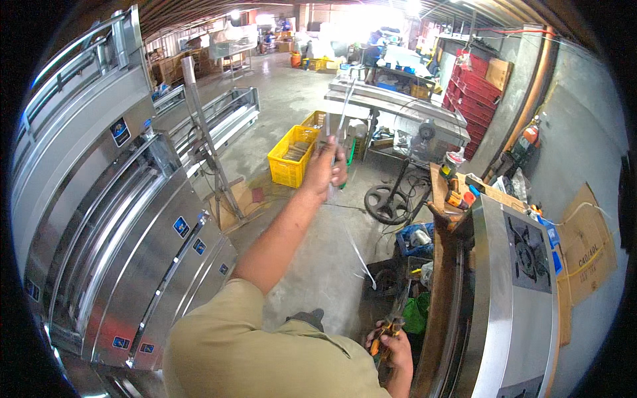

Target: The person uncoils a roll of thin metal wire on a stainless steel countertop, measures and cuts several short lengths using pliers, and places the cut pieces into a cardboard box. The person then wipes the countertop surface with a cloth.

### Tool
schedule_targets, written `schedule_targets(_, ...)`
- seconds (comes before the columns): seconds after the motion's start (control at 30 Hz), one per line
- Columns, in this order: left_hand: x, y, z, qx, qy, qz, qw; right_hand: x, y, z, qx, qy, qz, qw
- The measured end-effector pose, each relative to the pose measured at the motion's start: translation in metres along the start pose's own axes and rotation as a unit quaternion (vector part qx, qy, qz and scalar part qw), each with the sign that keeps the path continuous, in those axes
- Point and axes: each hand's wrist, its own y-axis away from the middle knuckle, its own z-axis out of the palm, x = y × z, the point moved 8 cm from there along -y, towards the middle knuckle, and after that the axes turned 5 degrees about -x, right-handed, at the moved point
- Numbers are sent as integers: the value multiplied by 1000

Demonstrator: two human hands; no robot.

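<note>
My left hand (324, 171) reaches forward at mid-height, its fingers closed round several thin, pale strips (344, 109). They stick up above the fist, and what looks like a whitish strip (360, 255) trails below it toward the floor. Whether it is one piece with those in the fist I cannot tell. Low down and close to my body, my right hand (398, 349) grips orange-and-black handled pliers (377, 346); their jaws are hard to make out. Beside that hand stands the brown workbench edge (443, 298) with a stainless steel gas stove (494, 278) on it.
Stacked stainless steel panels (133, 265) fill the left side. A yellow crate (292, 156) stands on the floor ahead, near a black handwheel (387, 203) and a metal table (405, 113). Red crates (472, 86) are piled at the back right. Flattened cardboard (587, 259) leans on the wall.
</note>
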Motion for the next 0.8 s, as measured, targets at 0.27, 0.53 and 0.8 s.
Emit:
schedule_targets(0.27,-28,-11,-229,118,-596,21,794,-20,-86,-62,145,15,-46,988)
schedule_targets(0.53,-179,59,-471,104,-685,-226,685,-51,-190,-135,342,-44,-70,936)
schedule_targets(0.8,-244,57,-470,93,-638,-302,702,-189,-315,-198,404,119,-151,894)
